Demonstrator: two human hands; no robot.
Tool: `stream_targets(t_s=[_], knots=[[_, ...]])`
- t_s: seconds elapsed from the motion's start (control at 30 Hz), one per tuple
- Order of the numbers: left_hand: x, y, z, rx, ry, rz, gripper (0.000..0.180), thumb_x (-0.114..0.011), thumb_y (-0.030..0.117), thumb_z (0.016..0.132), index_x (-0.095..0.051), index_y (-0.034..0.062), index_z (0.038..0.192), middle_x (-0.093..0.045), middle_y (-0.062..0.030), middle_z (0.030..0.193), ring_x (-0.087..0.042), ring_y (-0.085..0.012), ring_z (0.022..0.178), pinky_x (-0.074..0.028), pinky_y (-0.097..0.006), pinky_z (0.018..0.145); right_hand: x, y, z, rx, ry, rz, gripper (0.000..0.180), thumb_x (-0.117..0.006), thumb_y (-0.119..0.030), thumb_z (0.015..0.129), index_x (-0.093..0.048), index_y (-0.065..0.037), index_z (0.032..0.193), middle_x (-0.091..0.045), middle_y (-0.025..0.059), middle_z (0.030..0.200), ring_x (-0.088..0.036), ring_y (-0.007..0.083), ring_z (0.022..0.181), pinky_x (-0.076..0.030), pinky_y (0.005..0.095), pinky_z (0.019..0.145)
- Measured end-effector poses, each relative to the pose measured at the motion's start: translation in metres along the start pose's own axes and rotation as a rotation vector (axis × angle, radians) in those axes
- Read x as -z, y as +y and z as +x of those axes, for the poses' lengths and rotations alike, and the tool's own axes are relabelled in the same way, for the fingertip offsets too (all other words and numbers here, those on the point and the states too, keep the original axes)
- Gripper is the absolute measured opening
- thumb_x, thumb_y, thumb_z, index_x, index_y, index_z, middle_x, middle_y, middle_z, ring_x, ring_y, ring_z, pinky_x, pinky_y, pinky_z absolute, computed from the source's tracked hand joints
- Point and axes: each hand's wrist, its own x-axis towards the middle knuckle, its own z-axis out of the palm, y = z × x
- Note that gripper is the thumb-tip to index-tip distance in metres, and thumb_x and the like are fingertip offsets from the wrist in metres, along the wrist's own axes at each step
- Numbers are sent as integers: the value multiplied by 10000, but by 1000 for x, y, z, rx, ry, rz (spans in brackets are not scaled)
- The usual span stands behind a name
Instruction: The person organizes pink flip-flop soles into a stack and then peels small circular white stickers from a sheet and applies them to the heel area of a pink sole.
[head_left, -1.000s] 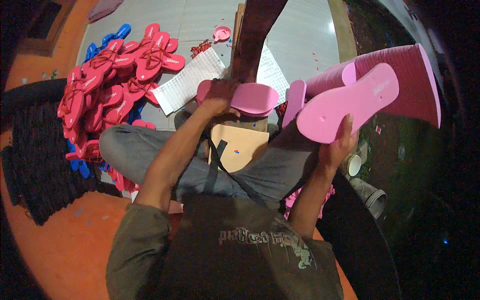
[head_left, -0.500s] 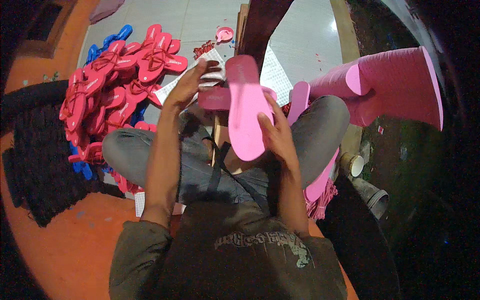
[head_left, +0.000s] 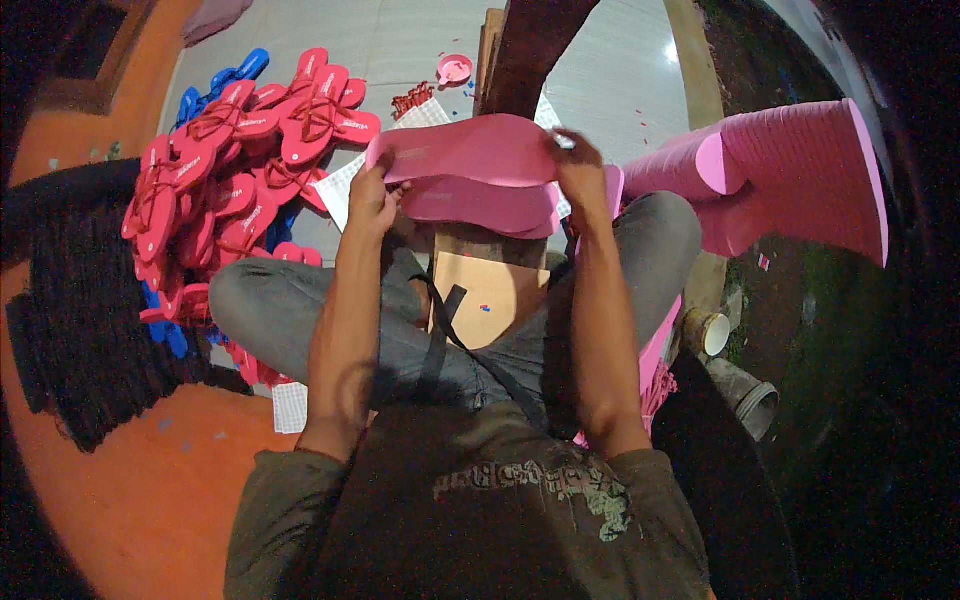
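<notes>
Both hands hold one pink flip-flop sole (head_left: 470, 150) flat above the lap: the left hand (head_left: 372, 200) has a clenched grip on its left end, the right hand (head_left: 578, 168) on its right end. A second pink sole (head_left: 480, 205) lies just beneath. A pile of red and blue flip-flops (head_left: 230, 160), too many to count, sits left; stacked pink soles (head_left: 800, 175) right.

The flat pink foam sandal sole (head_left: 470, 150) covers most of a second pink foam sole (head_left: 480, 205) beneath it. The left hand (head_left: 372, 205) and right hand (head_left: 580, 170) hide their own fingertips behind the upper sole's ends.
</notes>
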Motion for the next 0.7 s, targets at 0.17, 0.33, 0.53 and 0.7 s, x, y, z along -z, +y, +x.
stream_targets(t_s=[0.17,0.33,0.53,0.7], knots=[[6,5,12,-154,114,-12,333,-575,294,822,-485,95,1073,-570,-68,946,-537,-183,754,-442,-323,598,-14,44,-16,-139,292,-186,496,-619,-392,749,-512,-44,1085,-581,221,871,-501,380,976,-413,440,777],[-7,24,-6,-351,209,54,408,-593,304,812,-448,61,1106,-528,-76,996,-522,-227,832,-448,-374,631,-43,99,-16,-203,-141,-506,615,-721,-456,618,-574,-29,1035,-614,222,827,-607,317,793,-473,383,703],[-6,33,-7,-343,305,-44,426,-567,354,823,-450,35,1081,-498,-81,989,-511,-230,831,-450,-376,628,-19,68,-29,-218,-47,-359,393,-721,-201,669,-568,36,941,-629,134,780,-605,191,698,-472,306,601],[5,42,4,-358,211,-142,342,-580,325,816,-522,72,1038,-574,-59,918,-551,-191,795,-457,-334,647,15,3,-66,-292,-559,174,344,-668,-151,693,-575,-3,989,-634,103,837,-594,169,745,-474,294,646]])
